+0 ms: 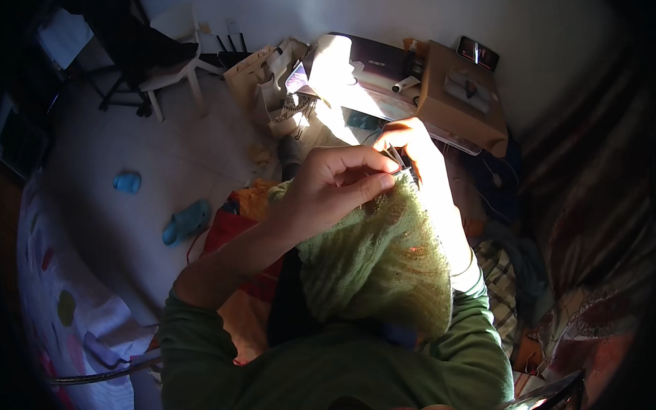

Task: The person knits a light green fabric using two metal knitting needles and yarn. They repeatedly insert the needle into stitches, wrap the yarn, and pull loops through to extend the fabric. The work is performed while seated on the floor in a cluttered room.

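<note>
My left hand [327, 189] pinches the upper edge of a green knitted piece [373, 257] between thumb and forefinger. The knit hangs from there over my lap, sunlit along its right side. A slim grey metal tool [395, 156] meets that edge near my left fingertips; whether it is a needle or a scissor blade I cannot tell. Around its upper end curl the fingers of my right hand [415, 147], in glaring sunlight. The right palm and part of the tool are hidden.
Past my hands are a cardboard box [454, 92] with a phone [478, 53] at its back edge, and paper bags [253, 80]. Blue clogs [186, 222] lie on the floor to the left, with a white chair [180, 74] behind. Patterned bedding [82, 316] borders the left.
</note>
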